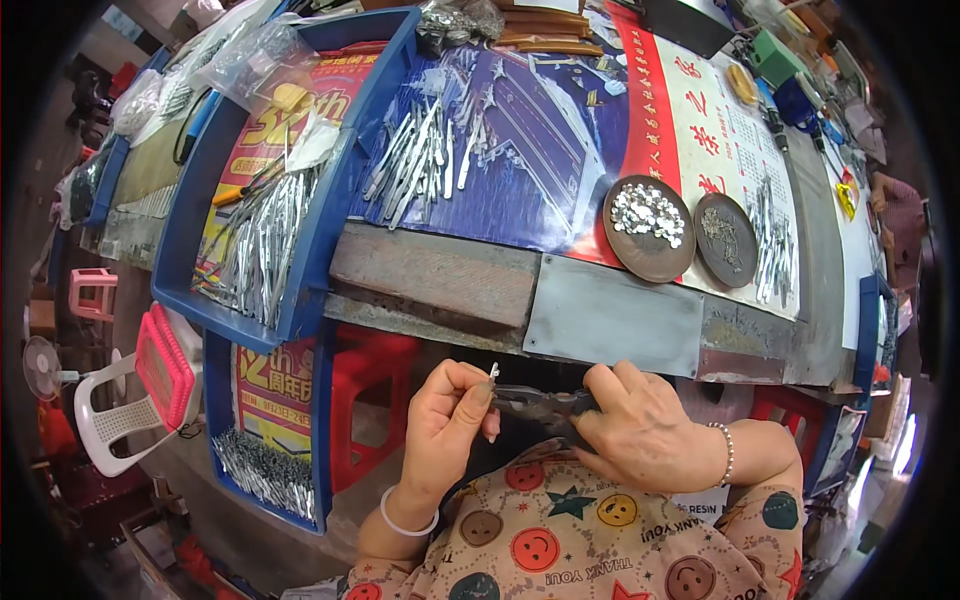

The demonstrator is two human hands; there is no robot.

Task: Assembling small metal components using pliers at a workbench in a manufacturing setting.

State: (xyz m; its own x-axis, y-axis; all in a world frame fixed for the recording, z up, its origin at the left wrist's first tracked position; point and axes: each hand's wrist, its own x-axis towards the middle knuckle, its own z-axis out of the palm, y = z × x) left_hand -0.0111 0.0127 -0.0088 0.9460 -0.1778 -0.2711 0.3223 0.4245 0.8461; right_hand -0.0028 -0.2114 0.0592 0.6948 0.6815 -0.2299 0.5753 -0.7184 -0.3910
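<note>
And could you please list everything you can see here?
Table: one, grey, centre
Posters: several, multicoloured, on table
Trays: several, blue, mostly left
Strips: many, silver, table, trays
Dishes: two, brown, table's right
Discs: many, silver, left dish
Plate: one, grey, table's edge
Stools: at least two, red, pink, left
Chair: one, white, left
Basket: one, pink, on chair
Fan: one, white, far left
Object: one, dark, at right fingers
Piece: one, silver, in left fingers
Hands: two, bare, bottom centre

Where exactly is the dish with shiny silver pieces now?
In the head view, the dish lies right of centre, beyond the right hand, just left of the smaller brown dish.
</note>
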